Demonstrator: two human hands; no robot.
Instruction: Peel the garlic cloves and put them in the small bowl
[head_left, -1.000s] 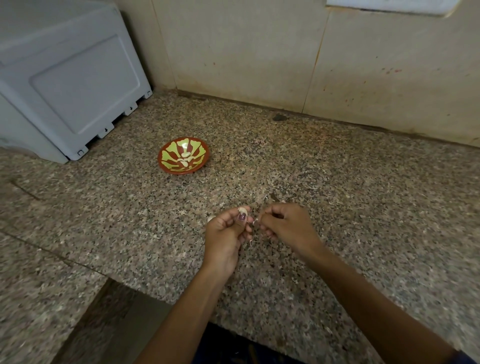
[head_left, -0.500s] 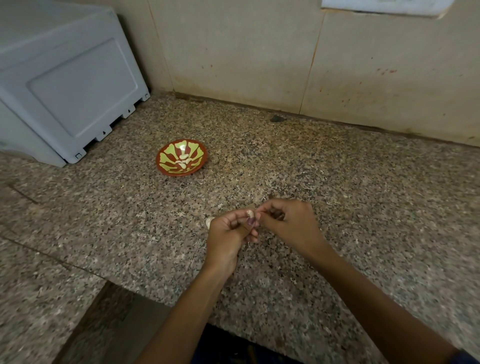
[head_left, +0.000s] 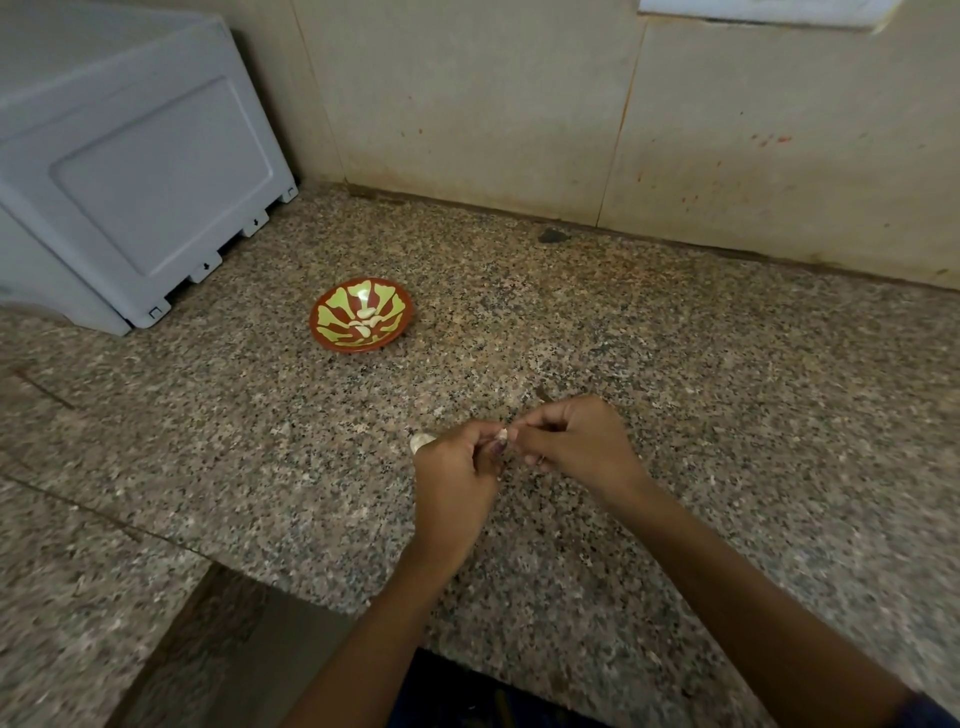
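Over the middle of the granite counter, my left hand pinches a small pale garlic clove between thumb and fingers. My right hand meets it from the right, its fingertips pinching at the clove's tip. A second pale clove lies on the counter just behind my left hand, partly hidden by it. The small bowl, red-brown with a yellow-green pattern, stands farther back to the left and holds a few peeled white cloves.
A large grey-white appliance fills the back left corner. A tiled wall runs along the back. The granite counter ends near me at a step-down edge. A dark scrap lies by the wall.
Both hands have drawn together on the clove; one second ago the right fingertips were a little apart from it. The clove now shows less between the fingers.
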